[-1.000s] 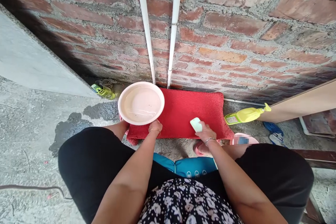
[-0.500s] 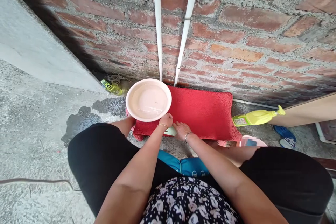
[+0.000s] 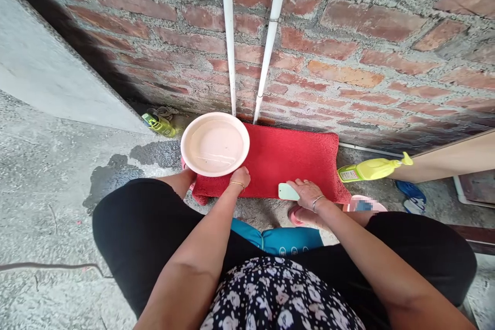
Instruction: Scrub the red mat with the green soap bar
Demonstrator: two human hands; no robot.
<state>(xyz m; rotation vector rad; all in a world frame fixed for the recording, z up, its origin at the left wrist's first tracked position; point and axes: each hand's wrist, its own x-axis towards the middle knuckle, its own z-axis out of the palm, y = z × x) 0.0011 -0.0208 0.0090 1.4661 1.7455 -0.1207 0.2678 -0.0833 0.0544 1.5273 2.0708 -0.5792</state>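
Note:
My right hand (image 3: 309, 193) grips a pale green scrubbing brush (image 3: 288, 192), with a rounded end and a small hole, at the near edge of a red cloth (image 3: 288, 157). Its bristles, if any, are out of sight. My left hand (image 3: 241, 177) is closed against the cloth, just below the rim of a pink basin (image 3: 185, 147); whatever its fingers hold is hidden. Water lies in the basin, which rests on the cloth's left end. The cloth covers something low and long in front of my feet.
A yellow pump bottle (image 3: 373, 169) lies at the cloth's right end, near a small pink tub (image 3: 353, 203). Blue slippers (image 3: 412, 197) are further right. Another yellow-green bottle (image 3: 160, 125) is at the left. Behind stand a brick wall (image 3: 185, 46) and two white pipes (image 3: 229, 36).
My right hand has moved right along the cloth with the brush, away from my left hand. My left hand stays closed below the basin. The view has shifted slightly.

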